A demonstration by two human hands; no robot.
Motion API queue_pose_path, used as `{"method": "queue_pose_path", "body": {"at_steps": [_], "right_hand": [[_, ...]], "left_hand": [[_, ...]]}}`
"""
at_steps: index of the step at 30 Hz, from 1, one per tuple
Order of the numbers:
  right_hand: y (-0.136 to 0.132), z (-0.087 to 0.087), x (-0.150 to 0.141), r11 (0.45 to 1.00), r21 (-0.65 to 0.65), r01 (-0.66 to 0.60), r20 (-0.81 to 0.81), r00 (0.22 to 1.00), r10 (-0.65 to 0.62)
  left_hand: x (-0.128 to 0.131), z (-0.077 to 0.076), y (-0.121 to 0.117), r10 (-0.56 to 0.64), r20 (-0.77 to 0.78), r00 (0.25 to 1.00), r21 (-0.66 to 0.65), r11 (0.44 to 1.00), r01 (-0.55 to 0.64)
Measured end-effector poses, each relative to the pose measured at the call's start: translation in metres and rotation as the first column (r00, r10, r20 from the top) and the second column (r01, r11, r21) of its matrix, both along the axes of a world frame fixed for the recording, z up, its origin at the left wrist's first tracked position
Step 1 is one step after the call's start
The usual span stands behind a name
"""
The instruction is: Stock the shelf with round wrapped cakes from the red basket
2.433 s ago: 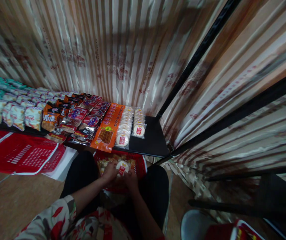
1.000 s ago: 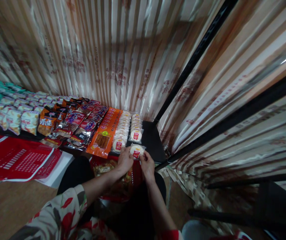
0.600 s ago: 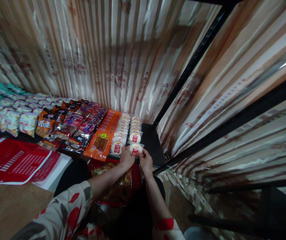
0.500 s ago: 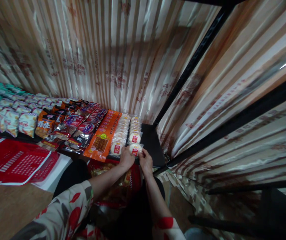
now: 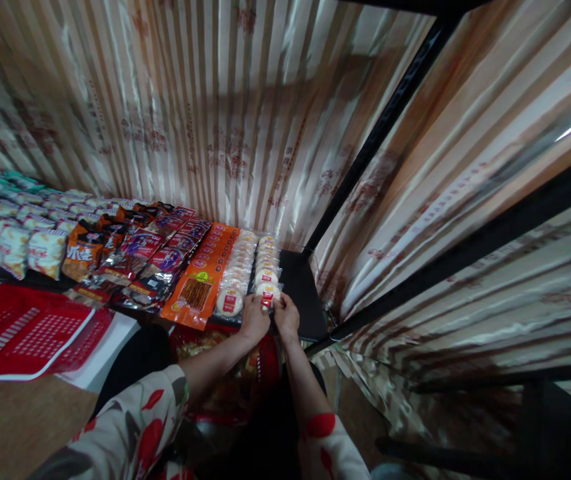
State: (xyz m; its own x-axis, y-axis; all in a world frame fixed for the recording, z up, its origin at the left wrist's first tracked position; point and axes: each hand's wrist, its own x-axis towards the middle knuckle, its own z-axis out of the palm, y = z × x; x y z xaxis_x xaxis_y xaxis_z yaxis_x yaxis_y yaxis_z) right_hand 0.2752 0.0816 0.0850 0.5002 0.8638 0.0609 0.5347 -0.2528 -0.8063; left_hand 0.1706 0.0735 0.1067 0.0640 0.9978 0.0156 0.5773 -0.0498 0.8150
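Observation:
Both of my hands pinch one clear packet with a round white cake and a red label at the front end of the right-hand row of such packets on a black shelf. My left hand grips its left edge, my right hand its right edge. A second row of the same cake packets lies just to the left. Below my arms a red basket with more packets rests on my lap.
Left of the cakes lie orange snack packs, dark red and purple packs and pale bags. Empty red baskets sit at lower left. Striped curtain hangs behind; black frame bars run to the right.
My hands lifted a cake packet out of the red basket on my lap, carried it forward to the shelf and set it at the front of the right-hand row.

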Motion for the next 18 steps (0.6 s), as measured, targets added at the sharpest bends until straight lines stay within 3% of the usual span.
{"method": "queue_pose_path", "body": {"at_steps": [5,18], "right_hand": [[0.008,-0.004,0.001,0.999,0.044,0.01,0.035,0.999,-0.012],[0.019,-0.004,-0.001,0.999,0.003,0.042,0.167,0.985,-0.042]], "left_hand": [[0.002,0.001,0.0,-0.02,0.04,0.999,-0.037,0.999,0.022],[0.006,0.009,0.004,-0.01,0.1,0.995,-0.097,0.995,0.02]]}}
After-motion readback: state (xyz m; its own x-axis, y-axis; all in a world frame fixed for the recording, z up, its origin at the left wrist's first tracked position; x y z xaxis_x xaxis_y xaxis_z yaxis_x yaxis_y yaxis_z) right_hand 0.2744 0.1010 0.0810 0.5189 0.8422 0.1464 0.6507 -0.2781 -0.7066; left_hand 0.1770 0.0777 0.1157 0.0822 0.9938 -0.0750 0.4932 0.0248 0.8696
